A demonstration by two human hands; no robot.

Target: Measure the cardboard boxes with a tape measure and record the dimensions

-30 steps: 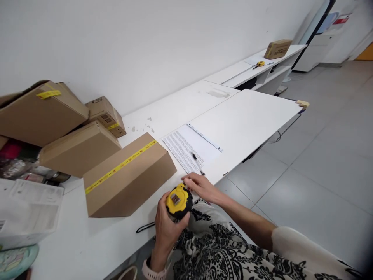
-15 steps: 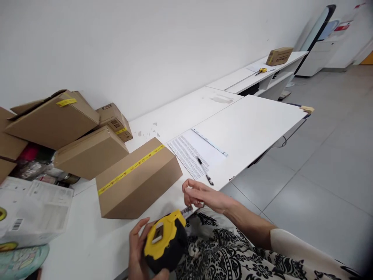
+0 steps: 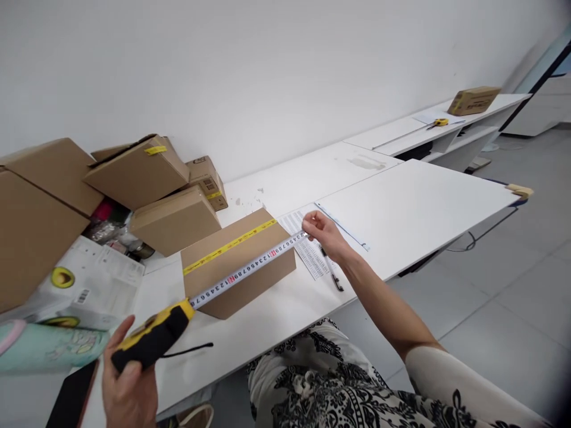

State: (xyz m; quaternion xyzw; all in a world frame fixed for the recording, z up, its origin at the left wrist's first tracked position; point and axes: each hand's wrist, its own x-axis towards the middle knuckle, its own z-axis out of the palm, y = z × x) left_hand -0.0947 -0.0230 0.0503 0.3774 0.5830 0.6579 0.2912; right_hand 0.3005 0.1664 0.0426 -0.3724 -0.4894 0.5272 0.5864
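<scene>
My left hand (image 3: 127,386) grips a yellow and black tape measure case (image 3: 154,337) at the near left of the white table (image 3: 414,199). Its white blade (image 3: 250,267) runs out along the front top edge of a brown cardboard box (image 3: 238,264) with a yellow tape strip. My right hand (image 3: 322,232) pinches the blade's end at the box's right corner, over a printed sheet (image 3: 307,252). A black pen (image 3: 332,274) lies on the sheet below that hand.
Several more cardboard boxes (image 3: 143,172) are piled at the left against the wall, beside a white packet (image 3: 96,282) and a mint-green item (image 3: 49,351). A dark phone (image 3: 71,395) lies at the near left. A far bench holds another box (image 3: 473,100) and a tape measure (image 3: 439,123).
The hands have drawn apart: the left took the case down and left, the right carried the blade's end up to the box's right corner. The blade now spans the box. The view shifted left.
</scene>
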